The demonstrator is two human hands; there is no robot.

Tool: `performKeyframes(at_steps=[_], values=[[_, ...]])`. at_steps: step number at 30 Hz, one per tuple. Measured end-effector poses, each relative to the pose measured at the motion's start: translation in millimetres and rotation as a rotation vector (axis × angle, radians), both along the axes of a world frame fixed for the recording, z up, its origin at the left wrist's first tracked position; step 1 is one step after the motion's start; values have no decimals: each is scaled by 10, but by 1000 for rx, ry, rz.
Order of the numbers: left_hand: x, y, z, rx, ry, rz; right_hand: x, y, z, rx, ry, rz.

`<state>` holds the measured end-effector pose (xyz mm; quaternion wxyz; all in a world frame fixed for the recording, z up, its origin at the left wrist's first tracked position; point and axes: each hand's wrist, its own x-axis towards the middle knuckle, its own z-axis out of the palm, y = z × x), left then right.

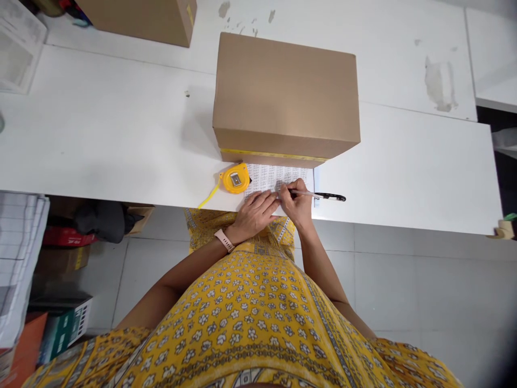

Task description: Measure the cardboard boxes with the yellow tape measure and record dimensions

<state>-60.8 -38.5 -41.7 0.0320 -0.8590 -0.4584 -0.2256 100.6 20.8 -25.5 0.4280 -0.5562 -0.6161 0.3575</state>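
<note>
I see the right hand point(297, 202) pinching a pen point(331, 197) between thumb and fingers, the black end sticking out rightward from the grip. Right beneath that grip lies a paper sheet point(278, 173) covered in rows of writing. Just left of it, the left hand point(258, 211) rests flat, fingers stretched and close together, gripping nothing. A yellow tape measure point(236, 179) sits farther left; a cardboard box point(285, 91) stands beyond the grip.
</note>
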Motion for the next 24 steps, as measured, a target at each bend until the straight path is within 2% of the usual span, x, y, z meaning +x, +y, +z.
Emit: performKeyframes(at_steps=[9, 24], values=[[-1, 4, 14, -113, 4, -2, 1, 3, -6, -1, 19, -32], [-3, 3, 19, -75, 3, 0, 8, 10, -13, 1, 25, -5]])
